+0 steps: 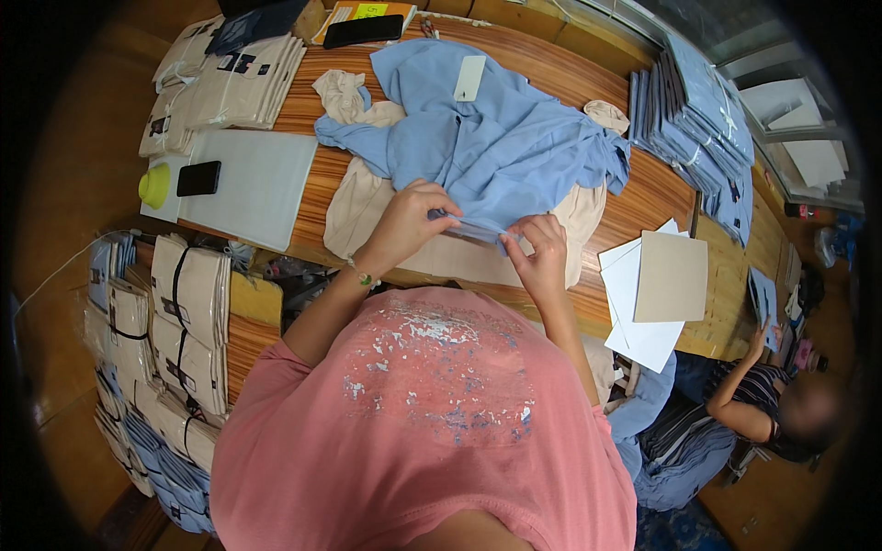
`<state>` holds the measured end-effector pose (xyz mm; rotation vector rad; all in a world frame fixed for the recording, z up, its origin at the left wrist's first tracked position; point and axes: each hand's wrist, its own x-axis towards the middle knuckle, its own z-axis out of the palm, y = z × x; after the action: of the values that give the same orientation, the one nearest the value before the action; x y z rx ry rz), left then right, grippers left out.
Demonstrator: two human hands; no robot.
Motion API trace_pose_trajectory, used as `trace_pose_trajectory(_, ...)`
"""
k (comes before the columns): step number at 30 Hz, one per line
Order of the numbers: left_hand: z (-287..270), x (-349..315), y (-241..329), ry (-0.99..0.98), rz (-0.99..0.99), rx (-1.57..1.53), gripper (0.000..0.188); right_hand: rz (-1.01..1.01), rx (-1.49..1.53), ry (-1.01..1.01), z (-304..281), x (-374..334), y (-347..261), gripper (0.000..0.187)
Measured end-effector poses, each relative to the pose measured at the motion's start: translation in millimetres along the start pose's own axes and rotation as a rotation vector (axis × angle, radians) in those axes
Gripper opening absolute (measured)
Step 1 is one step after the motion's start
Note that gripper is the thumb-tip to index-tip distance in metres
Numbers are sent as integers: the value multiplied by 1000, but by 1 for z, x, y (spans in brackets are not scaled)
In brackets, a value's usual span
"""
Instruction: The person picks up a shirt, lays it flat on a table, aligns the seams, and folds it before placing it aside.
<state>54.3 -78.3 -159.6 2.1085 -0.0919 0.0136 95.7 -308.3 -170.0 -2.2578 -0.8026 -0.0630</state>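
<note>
A light blue shirt (496,151) lies spread and wrinkled on the striped wooden table in front of me, over a beige garment (358,207) that shows around its edges. My left hand (418,216) pinches the near edge of the blue shirt between thumb and fingers. A little to the right, my right hand (537,248) pinches the same edge, and the cloth stretches between the two hands. On the far part of the shirt rests a small white rectangular card (469,79).
Stacks of packed beige shirts (243,87) stand far left, folded blue shirts (694,119) far right. Paper sheets and a beige card (673,275) lie at right. Phones (198,178) and a yellow-green round thing (154,185) sit at left. Another person (749,404) holds something blue at far right.
</note>
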Motion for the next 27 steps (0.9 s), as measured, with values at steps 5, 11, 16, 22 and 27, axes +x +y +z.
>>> trace_pose_trajectory(5,-30,20,-38,61,58,-27,37,-41,140,-70,-8,26,50,27)
trace_pose_trajectory(11,-45,53,-125,259,151,578,38,257,-257,-16,8,111,145,27)
trace_pose_trajectory(16,-76,10,-156,648,-153,-15,27,424,543,120,-41,81,164,10)
trace_pose_trajectory(22,-193,-50,-47,1370,57,-214,24,-55,1160,432,-209,-21,101,18)
trace_pose_trajectory(27,-264,58,-2,1273,374,70,19,-154,993,779,-257,33,70,19)
